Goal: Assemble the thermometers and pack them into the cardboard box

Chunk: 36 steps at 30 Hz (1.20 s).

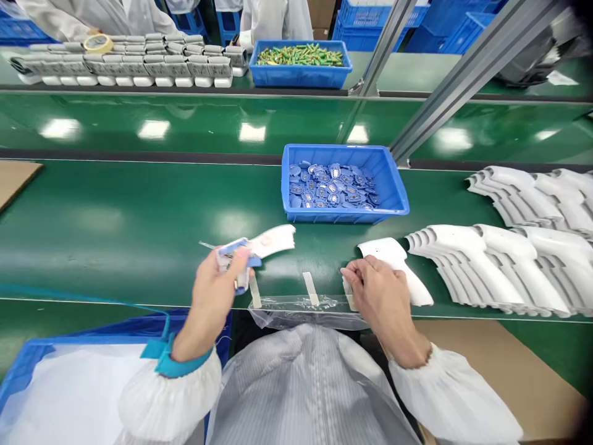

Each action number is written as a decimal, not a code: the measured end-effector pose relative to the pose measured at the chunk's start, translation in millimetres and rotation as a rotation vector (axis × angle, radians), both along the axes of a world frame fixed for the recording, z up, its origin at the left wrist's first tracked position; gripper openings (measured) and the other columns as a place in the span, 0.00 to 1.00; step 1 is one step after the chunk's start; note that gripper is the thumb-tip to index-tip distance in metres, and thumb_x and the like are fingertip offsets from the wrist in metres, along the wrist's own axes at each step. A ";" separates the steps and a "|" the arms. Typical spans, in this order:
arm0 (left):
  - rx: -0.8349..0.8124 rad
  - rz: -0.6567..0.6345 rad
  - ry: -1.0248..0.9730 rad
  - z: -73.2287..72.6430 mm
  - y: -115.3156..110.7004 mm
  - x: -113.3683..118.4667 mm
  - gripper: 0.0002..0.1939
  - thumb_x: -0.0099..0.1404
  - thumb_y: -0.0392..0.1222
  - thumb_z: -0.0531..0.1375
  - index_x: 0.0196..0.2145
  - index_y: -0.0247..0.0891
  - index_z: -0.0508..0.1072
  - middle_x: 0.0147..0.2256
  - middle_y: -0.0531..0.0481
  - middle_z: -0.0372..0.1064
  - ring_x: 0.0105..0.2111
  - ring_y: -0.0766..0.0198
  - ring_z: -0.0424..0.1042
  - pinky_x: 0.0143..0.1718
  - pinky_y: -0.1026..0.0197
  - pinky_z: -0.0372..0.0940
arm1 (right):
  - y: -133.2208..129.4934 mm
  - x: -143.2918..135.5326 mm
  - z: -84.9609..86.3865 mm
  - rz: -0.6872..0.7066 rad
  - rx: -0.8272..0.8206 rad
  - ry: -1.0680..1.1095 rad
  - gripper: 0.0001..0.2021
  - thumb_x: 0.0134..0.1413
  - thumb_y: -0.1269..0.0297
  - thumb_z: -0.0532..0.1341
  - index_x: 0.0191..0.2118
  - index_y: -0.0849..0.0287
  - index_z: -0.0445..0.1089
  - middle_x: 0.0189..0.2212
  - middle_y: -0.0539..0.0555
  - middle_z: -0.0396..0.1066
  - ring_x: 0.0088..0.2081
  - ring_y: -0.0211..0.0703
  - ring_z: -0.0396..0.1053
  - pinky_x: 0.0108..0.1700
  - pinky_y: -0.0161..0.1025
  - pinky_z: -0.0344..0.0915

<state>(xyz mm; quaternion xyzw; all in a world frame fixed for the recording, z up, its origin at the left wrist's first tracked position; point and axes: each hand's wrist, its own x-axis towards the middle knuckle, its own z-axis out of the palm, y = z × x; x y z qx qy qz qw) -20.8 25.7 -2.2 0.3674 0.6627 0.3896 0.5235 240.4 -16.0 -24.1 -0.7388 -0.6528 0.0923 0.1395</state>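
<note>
My left hand (212,290) is closed around a gun-shaped plastic housing with a white handle (273,241) and blue parts, held just above the green bench top. Thin wires stick out at its left side. The fingers of my right hand (382,293) are pinched together at the bench edge, by a strip of tape (348,292). Whatever they hold, if anything, is hidden. A single white housing shell (417,285) lies right beside and partly behind this hand. Two more tape strips, including the middle one (310,288), hold clear plastic film (287,306) along the edge.
A blue tray (345,215) of small blue plastic parts stands ahead. Stacked white shells (463,244) fill the right side. A metal post (445,80) slants up behind the tray. Across the line are grey-and-white units (152,65), a green-part tray (301,77) and co-workers' sleeves.
</note>
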 end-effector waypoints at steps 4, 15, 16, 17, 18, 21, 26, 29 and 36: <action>0.027 0.353 -0.256 5.6 7.3 -21.9 0.23 0.58 0.51 0.70 0.45 0.34 0.74 0.34 0.50 0.71 0.27 0.69 0.70 0.26 0.68 0.65 | 0.4 -18.0 -11.4 0.041 0.121 -0.094 0.22 0.71 0.52 0.48 0.33 0.58 0.71 0.33 0.55 0.69 0.35 0.46 0.63 0.36 0.42 0.49; 0.108 0.340 -0.311 15.4 11.5 -27.0 0.22 0.60 0.49 0.69 0.46 0.33 0.74 0.36 0.49 0.71 0.28 0.69 0.70 0.28 0.67 0.67 | 47.7 -161.4 -14.5 0.466 -0.026 0.208 0.07 0.68 0.69 0.56 0.40 0.57 0.71 0.37 0.52 0.74 0.40 0.45 0.65 0.40 0.42 0.52; 0.098 0.312 -0.295 16.4 9.9 -28.3 0.23 0.59 0.50 0.70 0.47 0.33 0.74 0.36 0.49 0.71 0.29 0.69 0.70 0.29 0.67 0.67 | 47.0 -154.0 -14.3 0.447 -0.021 0.239 0.07 0.68 0.70 0.56 0.39 0.57 0.71 0.36 0.51 0.75 0.39 0.44 0.65 0.39 0.42 0.52; 0.085 0.278 -0.272 17.1 8.1 -29.8 0.25 0.58 0.50 0.71 0.48 0.33 0.74 0.37 0.49 0.72 0.31 0.68 0.70 0.30 0.67 0.66 | 44.9 -142.5 -13.5 0.411 0.002 0.260 0.07 0.68 0.70 0.57 0.39 0.57 0.72 0.36 0.50 0.75 0.38 0.44 0.66 0.39 0.41 0.52; 0.071 0.238 -0.239 17.1 6.3 -31.0 0.26 0.56 0.49 0.72 0.48 0.33 0.74 0.37 0.49 0.72 0.32 0.68 0.70 0.32 0.67 0.66 | 41.6 -127.7 -12.7 0.356 0.039 0.252 0.06 0.67 0.70 0.58 0.40 0.57 0.72 0.37 0.50 0.76 0.38 0.43 0.66 0.39 0.41 0.52; 0.035 0.095 -0.105 12.3 2.1 -30.4 0.27 0.54 0.48 0.73 0.48 0.33 0.73 0.37 0.49 0.73 0.33 0.67 0.70 0.34 0.67 0.65 | 26.1 -77.1 -13.4 0.188 0.180 0.030 0.07 0.67 0.69 0.59 0.42 0.56 0.75 0.37 0.51 0.77 0.38 0.45 0.66 0.40 0.43 0.50; -0.005 -0.229 -0.052 -3.0 0.1 -9.4 0.26 0.58 0.49 0.70 0.50 0.34 0.71 0.39 0.48 0.73 0.35 0.65 0.70 0.36 0.64 0.65 | -5.3 -22.5 -14.0 0.261 0.178 -0.184 0.15 0.67 0.73 0.56 0.51 0.51 0.75 0.52 0.53 0.73 0.44 0.46 0.67 0.42 0.44 0.52; -0.017 -0.356 -0.106 -5.6 -0.6 5.4 0.22 0.62 0.48 0.67 0.49 0.35 0.71 0.38 0.49 0.72 0.34 0.66 0.69 0.34 0.64 0.63 | -19.4 -0.4 -2.3 0.122 0.212 -0.201 0.12 0.68 0.65 0.56 0.51 0.52 0.74 0.57 0.54 0.70 0.48 0.50 0.67 0.42 0.44 0.55; -0.096 -0.532 -0.252 -7.7 -0.1 17.3 0.16 0.68 0.49 0.61 0.47 0.35 0.73 0.37 0.48 0.73 0.33 0.66 0.69 0.33 0.65 0.61 | -23.1 55.2 -8.9 -0.243 -0.026 -0.485 0.24 0.65 0.49 0.57 0.52 0.65 0.72 0.48 0.68 0.72 0.46 0.64 0.67 0.38 0.48 0.56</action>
